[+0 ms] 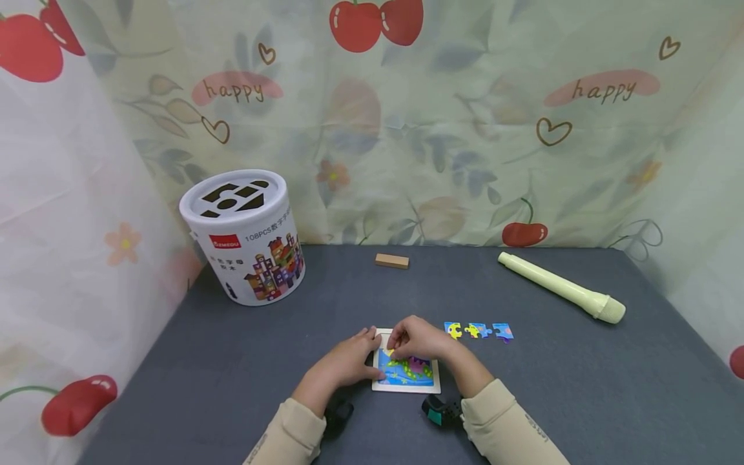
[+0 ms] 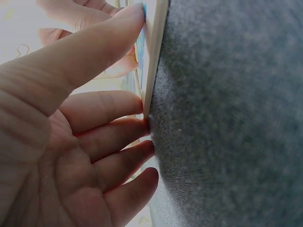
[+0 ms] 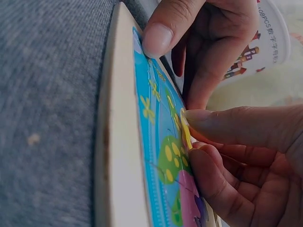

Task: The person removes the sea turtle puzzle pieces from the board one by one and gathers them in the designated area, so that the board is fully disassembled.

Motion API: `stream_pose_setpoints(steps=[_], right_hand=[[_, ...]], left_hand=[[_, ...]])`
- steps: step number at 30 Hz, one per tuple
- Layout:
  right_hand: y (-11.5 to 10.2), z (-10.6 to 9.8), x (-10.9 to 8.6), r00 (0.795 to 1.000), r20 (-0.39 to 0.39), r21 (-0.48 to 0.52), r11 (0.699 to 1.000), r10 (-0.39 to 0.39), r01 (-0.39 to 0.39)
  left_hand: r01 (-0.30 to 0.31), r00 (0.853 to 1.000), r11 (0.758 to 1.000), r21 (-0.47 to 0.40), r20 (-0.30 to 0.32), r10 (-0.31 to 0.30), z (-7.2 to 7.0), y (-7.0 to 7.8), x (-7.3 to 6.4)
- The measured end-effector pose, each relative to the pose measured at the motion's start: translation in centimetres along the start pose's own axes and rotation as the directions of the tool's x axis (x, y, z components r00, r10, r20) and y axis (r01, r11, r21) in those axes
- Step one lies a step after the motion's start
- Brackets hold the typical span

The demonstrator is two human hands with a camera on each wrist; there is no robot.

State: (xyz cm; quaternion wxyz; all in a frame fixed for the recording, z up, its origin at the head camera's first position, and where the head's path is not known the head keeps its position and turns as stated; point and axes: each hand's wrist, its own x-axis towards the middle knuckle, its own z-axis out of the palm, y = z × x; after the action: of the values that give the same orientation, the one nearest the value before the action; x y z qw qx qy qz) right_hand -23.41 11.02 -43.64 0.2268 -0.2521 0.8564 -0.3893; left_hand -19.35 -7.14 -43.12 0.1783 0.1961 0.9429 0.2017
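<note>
A small jigsaw puzzle in a pale wooden tray [image 1: 407, 389] lies on the table, its lower part filled with blue, green and pink pieces. My left hand [image 1: 347, 359] steadies the tray's left side: the thumb rests on the puzzle face, and the other fingers extend along the edge in the left wrist view. Over the upper part of the tray, my right hand [image 1: 423, 340] pinches a puzzle piece [image 3: 186, 132] with a yellow edge between thumb and index finger. The piece touches or nearly touches the puzzle; its face is mostly hidden.
Loose puzzle pieces [image 1: 502, 331] lie right of the tray. A wooden block [image 1: 392, 261] sits farther back. At the back left stands a white bucket [image 1: 247, 239] with a shape-sorter lid; a pale green toy microphone [image 1: 560, 285] lies at the back right. Patterned cloth [image 1: 407, 174] surrounds the table.
</note>
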Motion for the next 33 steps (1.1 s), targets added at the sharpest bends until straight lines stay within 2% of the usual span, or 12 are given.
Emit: stream_pose_setpoints(steps=[9, 27, 33], right_hand=[[0.12, 0.04, -0.03, 1.000, -0.005, 0.021, 1.000, 0.003, -0.003], [0.60, -0.38, -0.04, 0.999, 0.033, 0.146, 0.989, -0.033, 0.028], [0.91, -0.44, 0.07, 0.999, 0.026, 0.156, 0.987, -0.029, 0.024]], left_hand=[[-0.003, 1.000, 1.000, -0.008, -0.002, 0.003, 0.03, 0.02, -0.02], [0.003, 1.000, 1.000, -0.010, 0.002, -0.003, -0.11, 0.16, -0.08], [0.007, 1.000, 1.000, -0.015, 0.011, -0.006, -0.21, 0.23, -0.16]])
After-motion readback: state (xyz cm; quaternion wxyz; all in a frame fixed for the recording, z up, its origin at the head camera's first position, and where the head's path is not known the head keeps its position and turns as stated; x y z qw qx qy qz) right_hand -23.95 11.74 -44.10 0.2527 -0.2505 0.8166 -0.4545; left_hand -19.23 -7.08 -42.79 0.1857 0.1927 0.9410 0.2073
